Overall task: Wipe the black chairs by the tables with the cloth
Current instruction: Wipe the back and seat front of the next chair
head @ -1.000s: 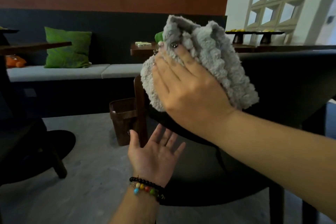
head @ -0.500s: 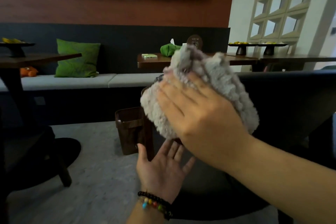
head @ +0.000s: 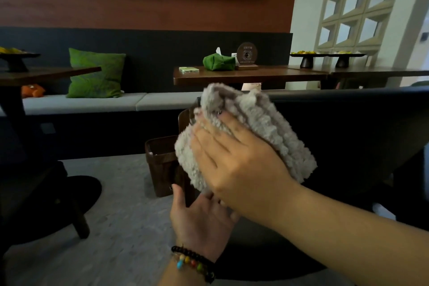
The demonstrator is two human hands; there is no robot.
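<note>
A fluffy grey cloth [head: 262, 123] lies against the left end of a black chair's backrest [head: 348, 123], reaching up to its top edge. My right hand [head: 234, 158] presses flat on the cloth with straight fingers; its thumb is hidden. My left hand [head: 199, 218], with bead bracelets at the wrist, is held open just below the right wrist, fingers partly hidden under it, close to the chair's wooden frame [head: 184, 121]. It holds nothing. A second black chair [head: 34, 193] stands at the left edge.
A brown wooden bin [head: 162, 160] stands on the grey floor behind the chair's frame. Beyond are a wooden table [head: 243, 75] with a green pouch [head: 218, 61], and a grey bench [head: 92, 102] with a green cushion [head: 97, 74]. Another table [head: 46, 73] is at left.
My right hand has slid the cloth down from above the chair's top edge onto the backrest. My left hand has come up closer under the right wrist.
</note>
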